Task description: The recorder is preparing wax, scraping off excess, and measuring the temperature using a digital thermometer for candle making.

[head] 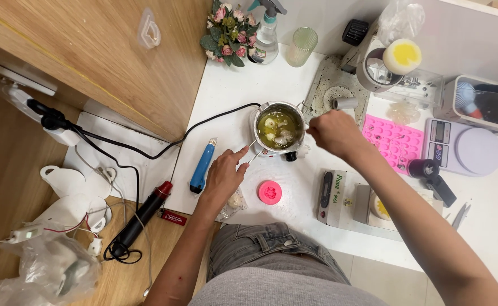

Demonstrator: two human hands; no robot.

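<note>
Steel, the small melting pot (280,128) stood near the centre of the frame on the white table (232,90), holding yellowish-green liquid with pale lumps afloat. Its thin handle (253,154) ran down-left from the rim toward the left hand (224,174), whose thumb and forefinger were pinched on the handle's end. At the pot's right rim, the right hand (332,131) had its fingers bunched together; whatever they held was too small to tell. A pink round mould (270,192) lay just below the pot.
</note>
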